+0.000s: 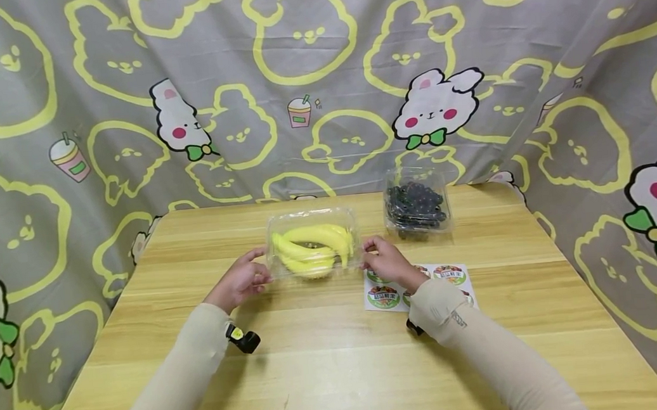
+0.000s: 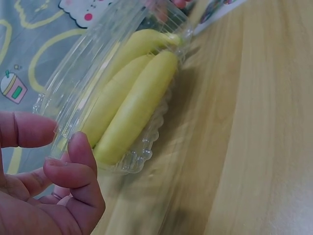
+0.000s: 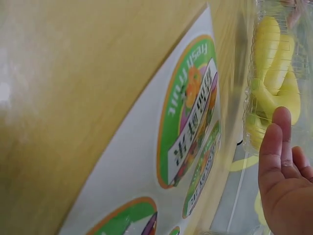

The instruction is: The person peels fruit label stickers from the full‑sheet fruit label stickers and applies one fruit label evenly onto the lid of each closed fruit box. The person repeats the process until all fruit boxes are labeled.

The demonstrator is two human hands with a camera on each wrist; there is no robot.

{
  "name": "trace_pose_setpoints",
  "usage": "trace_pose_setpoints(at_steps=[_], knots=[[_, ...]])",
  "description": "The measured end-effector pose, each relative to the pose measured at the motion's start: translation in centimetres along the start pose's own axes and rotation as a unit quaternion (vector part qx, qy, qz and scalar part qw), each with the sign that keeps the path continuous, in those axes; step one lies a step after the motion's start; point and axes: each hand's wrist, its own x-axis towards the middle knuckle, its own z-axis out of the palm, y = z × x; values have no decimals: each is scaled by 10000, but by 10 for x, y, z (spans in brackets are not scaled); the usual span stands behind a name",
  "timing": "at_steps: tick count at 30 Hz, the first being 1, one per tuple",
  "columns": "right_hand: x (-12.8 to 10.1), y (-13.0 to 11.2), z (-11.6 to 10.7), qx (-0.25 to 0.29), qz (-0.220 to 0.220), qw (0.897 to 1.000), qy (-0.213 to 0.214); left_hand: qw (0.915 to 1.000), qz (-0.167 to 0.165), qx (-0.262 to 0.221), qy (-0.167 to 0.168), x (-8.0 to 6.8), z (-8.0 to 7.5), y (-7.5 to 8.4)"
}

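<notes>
On the table [image 1: 340, 369] we note a clear box [image 1: 314, 243] of bananas [image 1: 311, 247] at centre, a sticker sheet [image 1: 453, 275] just right of it, our left hand [image 1: 241, 282] and right hand [image 1: 386, 261] each touching one box end with relaxed fingers.

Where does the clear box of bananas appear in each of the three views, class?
Head: clear box of bananas at table centre, between both hands.
Left wrist: upper centre-left, above the left hand.
Right wrist: top right edge, above the right hand.
Shared landmark: the wooden table.
</notes>
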Motion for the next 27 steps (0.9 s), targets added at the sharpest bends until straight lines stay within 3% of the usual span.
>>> trace_pose_setpoints(at_steps=[27], knots=[[-11, 5, 13, -215, 72, 9997, -77, 9998, -5, 161, 101, -13, -6, -9]])
